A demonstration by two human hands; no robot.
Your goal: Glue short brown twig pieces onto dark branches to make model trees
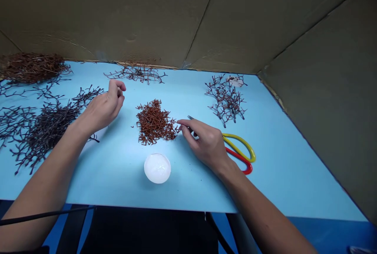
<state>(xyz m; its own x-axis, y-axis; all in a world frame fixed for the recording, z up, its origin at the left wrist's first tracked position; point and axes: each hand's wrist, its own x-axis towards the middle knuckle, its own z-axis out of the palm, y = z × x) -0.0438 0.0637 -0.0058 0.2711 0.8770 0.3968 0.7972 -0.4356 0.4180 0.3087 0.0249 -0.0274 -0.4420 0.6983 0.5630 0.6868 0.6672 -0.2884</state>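
Observation:
My right hand [206, 140] is closed in a pinch at the right edge of a pile of short reddish-brown stem pieces [154, 122], its thumb and forefinger on one small piece. Under that hand lies a pair of scissors [243, 148] with one yellow and one red handle loop; a dark tip shows beyond the knuckles. My left hand [106, 104] hovers left of the pile with fingers curled in; whatever it may hold is hidden. Nearer to me than the pile stands a small white bowl [157, 168] with something pale and glossy inside.
Dark branching twigs [50, 128] are heaped under and beside my left forearm. Behind them sits a reddish-brown stem heap [32, 67]. Thin twigs [138, 74] lie by the back wall, and another dark twig cluster [226, 98] at the right. Brown panels [326, 69] border the light-blue table [288, 167].

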